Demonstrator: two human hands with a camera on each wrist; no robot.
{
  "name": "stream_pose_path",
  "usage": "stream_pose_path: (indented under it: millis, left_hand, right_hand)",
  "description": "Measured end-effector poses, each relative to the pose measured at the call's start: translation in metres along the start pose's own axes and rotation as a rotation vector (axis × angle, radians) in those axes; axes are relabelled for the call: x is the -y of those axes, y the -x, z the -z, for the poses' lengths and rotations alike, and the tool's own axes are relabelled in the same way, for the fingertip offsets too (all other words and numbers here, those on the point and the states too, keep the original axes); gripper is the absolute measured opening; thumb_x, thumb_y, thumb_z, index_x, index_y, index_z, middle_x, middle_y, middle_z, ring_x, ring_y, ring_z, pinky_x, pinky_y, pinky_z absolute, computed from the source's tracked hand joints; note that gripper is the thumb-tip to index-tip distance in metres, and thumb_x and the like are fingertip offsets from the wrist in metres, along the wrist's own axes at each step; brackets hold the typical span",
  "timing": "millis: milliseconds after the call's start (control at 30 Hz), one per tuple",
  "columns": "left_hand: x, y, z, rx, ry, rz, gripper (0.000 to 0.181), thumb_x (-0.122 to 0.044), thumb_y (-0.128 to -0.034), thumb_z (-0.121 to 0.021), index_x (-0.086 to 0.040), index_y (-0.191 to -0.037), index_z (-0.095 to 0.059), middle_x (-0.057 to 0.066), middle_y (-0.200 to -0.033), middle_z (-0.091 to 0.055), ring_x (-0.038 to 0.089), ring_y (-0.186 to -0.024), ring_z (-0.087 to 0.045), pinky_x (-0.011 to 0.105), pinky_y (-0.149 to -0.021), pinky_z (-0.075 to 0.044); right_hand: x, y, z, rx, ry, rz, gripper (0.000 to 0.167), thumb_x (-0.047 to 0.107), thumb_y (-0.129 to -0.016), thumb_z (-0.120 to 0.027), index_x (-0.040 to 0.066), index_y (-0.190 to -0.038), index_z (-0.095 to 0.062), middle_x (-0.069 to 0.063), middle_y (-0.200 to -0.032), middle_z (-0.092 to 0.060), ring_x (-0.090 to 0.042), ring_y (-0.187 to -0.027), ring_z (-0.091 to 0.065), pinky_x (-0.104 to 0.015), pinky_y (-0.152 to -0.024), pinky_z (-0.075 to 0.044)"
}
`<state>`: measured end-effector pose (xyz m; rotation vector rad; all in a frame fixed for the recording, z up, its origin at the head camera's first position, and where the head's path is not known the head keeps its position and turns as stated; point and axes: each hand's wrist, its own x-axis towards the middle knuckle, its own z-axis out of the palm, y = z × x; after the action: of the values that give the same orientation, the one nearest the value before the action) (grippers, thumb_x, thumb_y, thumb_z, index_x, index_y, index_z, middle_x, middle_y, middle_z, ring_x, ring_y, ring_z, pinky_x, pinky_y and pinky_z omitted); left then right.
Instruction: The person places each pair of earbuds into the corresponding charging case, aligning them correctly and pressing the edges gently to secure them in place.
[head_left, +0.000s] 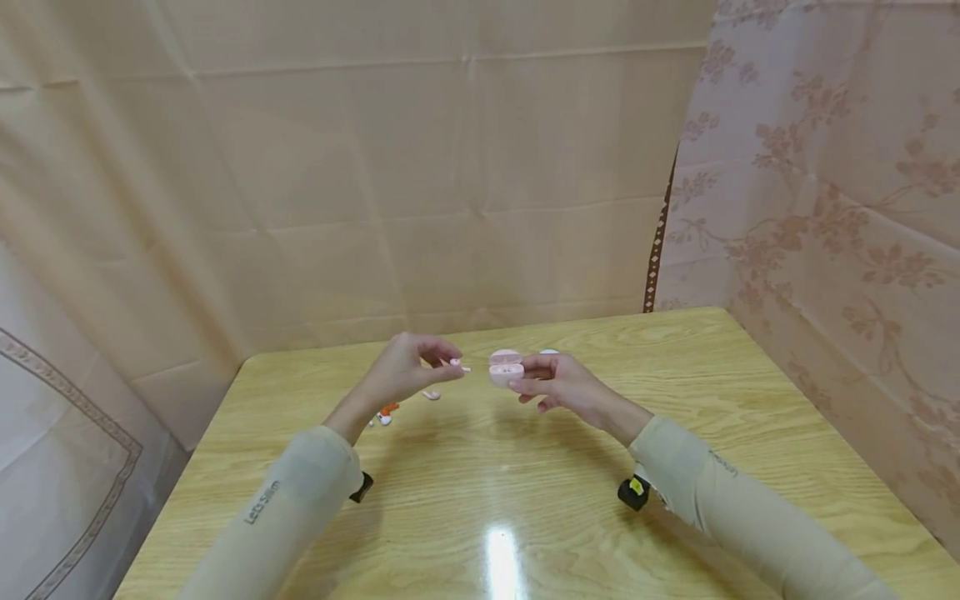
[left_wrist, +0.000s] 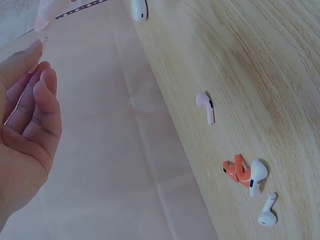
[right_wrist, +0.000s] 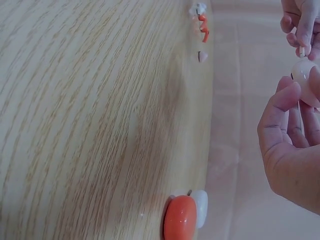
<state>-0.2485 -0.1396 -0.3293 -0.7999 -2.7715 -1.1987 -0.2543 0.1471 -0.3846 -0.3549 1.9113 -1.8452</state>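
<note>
Thumb and fingertips of my left hand (head_left: 412, 368) pinch a pale pink earbud (head_left: 456, 362), its stem pointing toward the case. My right hand (head_left: 564, 387) grips a pink earbud charging case (head_left: 506, 377) by its side, with the lid (head_left: 505, 357) raised. A small gap separates the earbud from the case, both held above the table. The right wrist view shows the right hand (right_wrist: 290, 145) around the rounded case (right_wrist: 302, 74), whose inside is hidden there. In the left wrist view, the earbud (left_wrist: 44, 44) sits just below the case's edge.
On the wooden table (head_left: 480, 475) lie a pink earbud (left_wrist: 204, 102), orange earbuds (left_wrist: 243, 176), and white earbuds (left_wrist: 267, 217). An orange case (right_wrist: 180, 219) and a white case (right_wrist: 201, 207) stand near the far edge. A beige curtain (head_left: 450, 167) hangs behind the table.
</note>
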Motion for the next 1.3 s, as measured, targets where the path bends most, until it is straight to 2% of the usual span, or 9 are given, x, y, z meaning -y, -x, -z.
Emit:
stream_pose_path:
  millis: [233,333,533,733,833,1067,1300]
  left_hand:
    - [-0.007,0.000,-0.003,-0.007,0.041,0.009,0.026,-0.023,-0.0890,-0.081,-0.010,-0.111,-0.077,-0.003,-0.098,-0.076,0.015,-0.082,-0.068,0.032,-0.061,-0.057]
    - [-0.009,0.000,-0.005,-0.004,0.057,0.009,0.027,-0.026,-0.0909,-0.079,-0.011,-0.113,-0.077,-0.003,-0.096,-0.075,0.016,-0.082,-0.068,0.035,-0.059,-0.058]
    - [-0.011,-0.003,-0.009,0.003,0.085,-0.037,0.028,-0.031,-0.0927,-0.077,-0.012,-0.113,-0.076,-0.004,-0.091,-0.073,0.017,-0.082,-0.066,0.035,-0.057,-0.057]
    - [-0.010,-0.004,-0.012,0.032,0.107,-0.025,0.024,-0.035,-0.0921,-0.077,-0.016,-0.107,-0.077,-0.005,-0.091,-0.072,0.019,-0.084,-0.066,0.036,-0.050,-0.057]
    - [-0.010,-0.004,-0.014,0.038,0.101,-0.025,0.022,-0.037,-0.0926,-0.076,-0.018,-0.105,-0.077,-0.003,-0.092,-0.072,0.021,-0.083,-0.066,0.036,-0.049,-0.056]
    - [-0.013,-0.006,-0.016,0.047,0.085,-0.043,0.018,-0.031,-0.0925,-0.077,-0.017,-0.103,-0.076,0.000,-0.089,-0.071,0.023,-0.065,-0.064,0.034,-0.044,-0.051]
    - [-0.017,-0.008,-0.017,0.044,0.034,-0.059,0.019,-0.026,-0.0903,-0.080,-0.014,-0.105,-0.077,-0.006,-0.088,-0.071,0.018,-0.076,-0.065,0.033,-0.047,-0.053]
  right_hand:
    - [-0.002,-0.002,0.000,0.008,0.004,0.017,0.047,0.015,-0.094,-0.074,-0.006,-0.132,-0.056,-0.011,-0.112,-0.069,-0.021,-0.088,-0.069,-0.031,-0.069,-0.056]
    - [-0.003,-0.002,0.000,0.012,0.005,0.019,0.046,0.015,-0.095,-0.073,-0.006,-0.132,-0.056,-0.011,-0.111,-0.069,-0.020,-0.089,-0.069,-0.031,-0.068,-0.056]
    - [0.000,-0.003,-0.002,0.005,0.018,0.020,0.046,0.015,-0.095,-0.073,-0.006,-0.133,-0.056,-0.010,-0.112,-0.070,-0.020,-0.089,-0.069,-0.029,-0.068,-0.055]
    - [0.000,-0.004,-0.003,0.016,0.033,0.026,0.046,0.015,-0.096,-0.073,-0.005,-0.133,-0.058,-0.009,-0.111,-0.071,-0.019,-0.088,-0.068,-0.030,-0.068,-0.055]
    - [-0.001,-0.004,-0.003,0.022,0.035,0.030,0.045,0.015,-0.095,-0.073,-0.005,-0.134,-0.058,-0.008,-0.110,-0.071,-0.019,-0.088,-0.068,-0.030,-0.068,-0.055]
    - [-0.001,-0.004,-0.003,0.023,0.052,0.032,0.047,0.018,-0.095,-0.074,-0.004,-0.134,-0.058,-0.009,-0.110,-0.071,-0.020,-0.089,-0.068,-0.034,-0.071,-0.056]
    - [0.001,-0.003,-0.005,0.024,0.041,0.030,0.044,0.014,-0.095,-0.073,-0.005,-0.132,-0.059,-0.008,-0.110,-0.071,-0.019,-0.087,-0.069,-0.029,-0.066,-0.054]
